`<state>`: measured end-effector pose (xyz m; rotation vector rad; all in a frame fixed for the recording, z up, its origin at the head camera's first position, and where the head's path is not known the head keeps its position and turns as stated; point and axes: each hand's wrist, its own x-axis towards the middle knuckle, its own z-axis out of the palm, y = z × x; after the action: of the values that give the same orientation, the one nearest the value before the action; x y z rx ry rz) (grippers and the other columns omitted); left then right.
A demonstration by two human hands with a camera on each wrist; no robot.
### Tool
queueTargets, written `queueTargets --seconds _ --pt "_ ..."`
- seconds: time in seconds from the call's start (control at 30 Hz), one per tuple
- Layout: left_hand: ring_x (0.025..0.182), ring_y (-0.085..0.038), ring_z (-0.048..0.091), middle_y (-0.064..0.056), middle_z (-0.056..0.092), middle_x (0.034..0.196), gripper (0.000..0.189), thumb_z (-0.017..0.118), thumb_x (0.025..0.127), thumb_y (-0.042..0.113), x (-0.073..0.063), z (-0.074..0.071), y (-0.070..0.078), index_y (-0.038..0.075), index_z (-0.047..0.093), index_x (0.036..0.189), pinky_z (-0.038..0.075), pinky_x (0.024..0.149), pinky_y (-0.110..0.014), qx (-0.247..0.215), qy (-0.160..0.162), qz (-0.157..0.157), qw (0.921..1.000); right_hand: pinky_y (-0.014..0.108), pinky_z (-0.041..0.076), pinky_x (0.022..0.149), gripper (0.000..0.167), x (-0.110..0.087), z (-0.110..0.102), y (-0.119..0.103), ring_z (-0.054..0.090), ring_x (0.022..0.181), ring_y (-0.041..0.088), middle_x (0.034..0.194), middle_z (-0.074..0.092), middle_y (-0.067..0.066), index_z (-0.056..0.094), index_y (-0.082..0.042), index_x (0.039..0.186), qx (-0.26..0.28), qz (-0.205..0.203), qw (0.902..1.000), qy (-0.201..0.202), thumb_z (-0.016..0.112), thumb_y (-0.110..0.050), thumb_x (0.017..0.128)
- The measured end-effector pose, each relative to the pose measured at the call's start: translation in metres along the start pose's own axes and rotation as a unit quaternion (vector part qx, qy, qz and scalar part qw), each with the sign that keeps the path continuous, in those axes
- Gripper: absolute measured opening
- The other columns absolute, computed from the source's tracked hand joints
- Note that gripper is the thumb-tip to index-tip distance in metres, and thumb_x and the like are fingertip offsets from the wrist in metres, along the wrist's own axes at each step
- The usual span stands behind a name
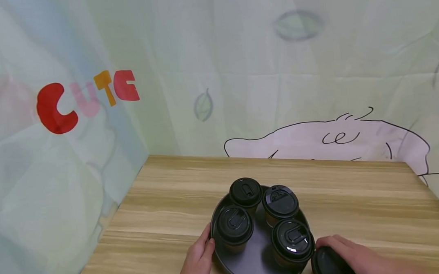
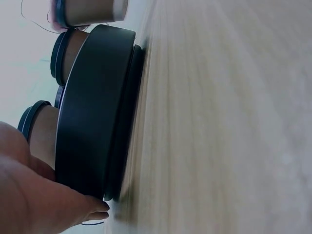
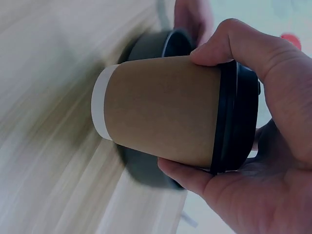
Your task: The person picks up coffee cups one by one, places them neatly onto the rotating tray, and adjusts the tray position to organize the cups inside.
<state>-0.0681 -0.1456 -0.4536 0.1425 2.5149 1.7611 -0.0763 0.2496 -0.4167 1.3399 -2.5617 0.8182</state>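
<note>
A round black tray [image 1: 259,256] lies on the table, bearing several paper cups with black lids, among them a front right cup [image 1: 292,240] and a front left cup [image 1: 235,226]. My left hand [image 1: 197,256] grips the tray's left rim, thumb on top and fingers at its side; the left wrist view shows the tray's wall [image 2: 90,112]. My right hand [image 1: 351,254] holds another coffee cup [image 3: 161,109], brown with a white base and black lid, beside the tray's right edge. Thumb and fingers reach round it near the lid.
The wood-grain table [image 1: 163,205] extends behind and to both sides of the tray. A printed cloth [image 1: 187,65] with leaves, a cartoon figure and coloured letters hangs along the table's back and left edges.
</note>
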Motion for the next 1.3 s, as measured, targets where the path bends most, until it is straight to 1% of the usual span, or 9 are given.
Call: queueTargets --seconds 0.1,0.17,0.3,0.4,0.67,0.83,0.97,1.13,1.3 --pt "0.148 -0.046 0.030 -0.034 0.033 0.159 0.052 0.042 0.110 0.008 0.000 0.000 0.001 -0.018 0.029 0.154 0.024 0.118 -0.058 0.004 0.002 0.003 1.0000 0.022 0.053 0.072 0.065 0.011 -0.008 -0.010 0.056 0.100 0.000 0.124 0.058 -0.004 0.046 -0.019 0.143 0.065 0.015 0.9924 -0.104 0.081 -0.038 0.092" --pt "0.148 -0.046 0.030 -0.034 0.033 0.159 0.053 0.042 0.110 0.008 0.000 0.000 0.001 -0.018 0.029 0.154 0.024 0.118 -0.058 0.004 0.002 0.003 1.0000 0.022 0.053 0.071 0.062 0.019 -0.009 -0.019 0.055 0.099 0.000 0.124 0.058 -0.004 0.047 -0.020 0.144 0.078 0.018 0.9888 -0.126 0.078 -0.038 0.094" --pt "0.148 -0.046 0.029 -0.034 0.033 0.159 0.053 0.042 0.110 0.009 -0.001 0.001 0.001 -0.017 0.029 0.154 0.023 0.118 -0.058 0.002 0.003 0.000 1.0000 0.022 0.054 0.074 0.057 0.039 -0.010 -0.038 0.055 0.100 0.001 0.125 0.057 -0.004 0.049 -0.020 0.142 0.080 0.001 0.9871 -0.139 0.075 -0.042 0.096" --pt "0.148 -0.047 0.030 -0.034 0.033 0.159 0.053 0.042 0.110 0.009 -0.001 0.000 0.001 -0.017 0.029 0.154 0.023 0.118 -0.058 0.006 0.006 0.001 1.0000 0.024 0.055 0.077 0.057 0.058 -0.012 -0.054 0.055 0.100 0.001 0.128 0.054 -0.005 0.048 -0.023 0.143 0.104 0.006 0.9824 -0.155 0.073 -0.044 0.097" --pt "0.146 -0.049 0.030 -0.036 0.033 0.157 0.052 0.042 0.110 0.008 -0.001 -0.001 0.001 -0.020 0.029 0.152 0.024 0.117 -0.059 0.015 0.011 0.014 0.9997 0.026 0.056 0.085 0.075 0.101 -0.018 -0.091 0.054 0.109 0.003 0.131 0.047 -0.014 0.041 -0.035 0.151 0.108 0.066 0.9769 -0.172 0.072 -0.063 0.090" --pt "0.146 -0.049 0.032 -0.036 0.035 0.156 0.052 0.042 0.110 0.008 -0.002 0.001 0.000 -0.019 0.031 0.152 0.025 0.117 -0.060 0.018 0.013 0.010 0.9997 0.032 0.055 0.095 0.087 0.117 -0.018 -0.092 0.053 0.116 0.005 0.134 0.048 -0.017 0.042 -0.032 0.152 0.104 0.087 0.9760 -0.170 0.074 -0.072 0.082" --pt "0.146 -0.048 0.032 -0.036 0.035 0.156 0.051 0.042 0.110 0.007 -0.001 0.001 0.000 -0.019 0.031 0.152 0.025 0.117 -0.060 0.016 0.012 0.009 0.9998 0.037 0.054 0.100 0.090 0.125 -0.014 -0.089 0.052 0.118 0.006 0.136 0.047 -0.016 0.040 -0.030 0.153 0.090 0.090 0.9752 -0.181 0.071 -0.076 0.081" --pt "0.147 -0.048 0.030 -0.035 0.033 0.158 0.052 0.041 0.110 0.007 0.000 0.000 0.001 -0.018 0.029 0.153 0.024 0.118 -0.060 0.001 0.003 0.003 1.0000 0.040 0.054 0.099 0.093 0.129 -0.008 -0.085 0.054 0.118 0.008 0.136 0.050 -0.011 0.040 -0.027 0.153 0.046 0.085 0.9753 -0.199 0.065 -0.081 0.082" --pt "0.148 -0.047 0.029 -0.035 0.032 0.159 0.052 0.041 0.110 0.008 0.000 0.000 0.001 -0.018 0.028 0.154 0.023 0.118 -0.060 -0.004 0.001 0.000 1.0000 0.041 0.055 0.097 0.097 0.129 -0.003 -0.082 0.055 0.116 0.009 0.136 0.053 -0.007 0.040 -0.026 0.152 0.030 0.085 0.9718 -0.218 0.064 -0.084 0.079"
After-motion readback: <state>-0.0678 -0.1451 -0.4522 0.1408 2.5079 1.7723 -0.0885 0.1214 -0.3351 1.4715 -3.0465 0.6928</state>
